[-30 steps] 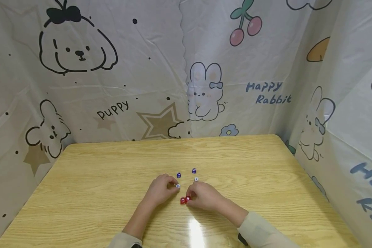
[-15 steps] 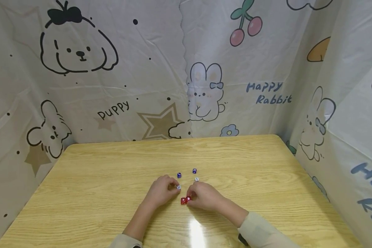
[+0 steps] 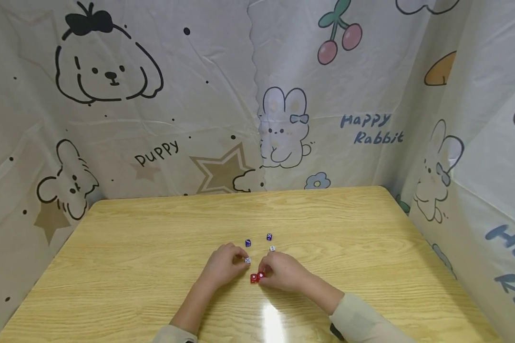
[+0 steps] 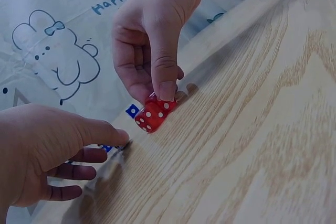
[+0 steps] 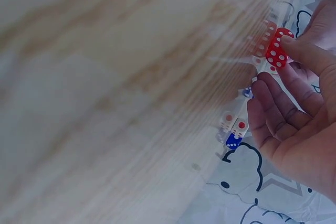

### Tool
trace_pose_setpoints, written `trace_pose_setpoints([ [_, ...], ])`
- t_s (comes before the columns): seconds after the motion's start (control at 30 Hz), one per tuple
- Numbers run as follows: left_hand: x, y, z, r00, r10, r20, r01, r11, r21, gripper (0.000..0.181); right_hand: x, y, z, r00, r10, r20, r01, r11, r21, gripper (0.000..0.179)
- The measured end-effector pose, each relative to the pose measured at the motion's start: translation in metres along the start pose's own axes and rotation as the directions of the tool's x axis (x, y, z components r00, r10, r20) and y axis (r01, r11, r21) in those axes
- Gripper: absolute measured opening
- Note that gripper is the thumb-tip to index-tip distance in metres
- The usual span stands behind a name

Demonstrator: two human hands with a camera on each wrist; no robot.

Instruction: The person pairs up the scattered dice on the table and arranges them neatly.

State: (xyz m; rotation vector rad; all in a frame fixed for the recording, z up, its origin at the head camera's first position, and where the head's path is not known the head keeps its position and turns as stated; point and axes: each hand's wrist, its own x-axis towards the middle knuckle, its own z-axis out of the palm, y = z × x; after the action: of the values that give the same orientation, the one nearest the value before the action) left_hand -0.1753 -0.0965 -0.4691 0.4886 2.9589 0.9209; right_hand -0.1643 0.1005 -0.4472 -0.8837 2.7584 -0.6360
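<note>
My left hand (image 3: 223,265) pinches a small white die (image 3: 247,260) between thumb and index finger, low over the table. In the left wrist view the left hand (image 4: 47,153) hides that die. My right hand (image 3: 286,270) pinches a red die (image 3: 261,275). A second red die (image 3: 254,278) touches it on the left. In the right wrist view the right hand (image 5: 299,108) has its thumb against the red dice (image 5: 278,51), its other fingers curved. Beyond the hands lie another white die (image 3: 272,248) and two blue dice, one on the left (image 3: 248,243) and one on the right (image 3: 269,237).
The dice lie on a wood-grain table (image 3: 154,228) with a glare patch near its front. Behind and beside it hangs a printed curtain (image 3: 223,95) with puppy and rabbit drawings. A dark band shows at the right sleeve (image 3: 360,317).
The white die at my left fingertips has shifted slightly toward me, closer to the red pair. The right hand and the other dice stay where they were.
</note>
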Motion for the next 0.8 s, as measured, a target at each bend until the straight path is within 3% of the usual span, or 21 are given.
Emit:
trace_pose_setpoints([
  [0.8, -0.0007, -0.0022, -0.0007, 1.0, -0.015, 0.013, 0.015, 1.0, -0.018, 0.013, -0.0016, -0.0006, -0.0023, 1.0, -0.008, 0.017, 0.008, 1.0, 0.019, 0.022],
])
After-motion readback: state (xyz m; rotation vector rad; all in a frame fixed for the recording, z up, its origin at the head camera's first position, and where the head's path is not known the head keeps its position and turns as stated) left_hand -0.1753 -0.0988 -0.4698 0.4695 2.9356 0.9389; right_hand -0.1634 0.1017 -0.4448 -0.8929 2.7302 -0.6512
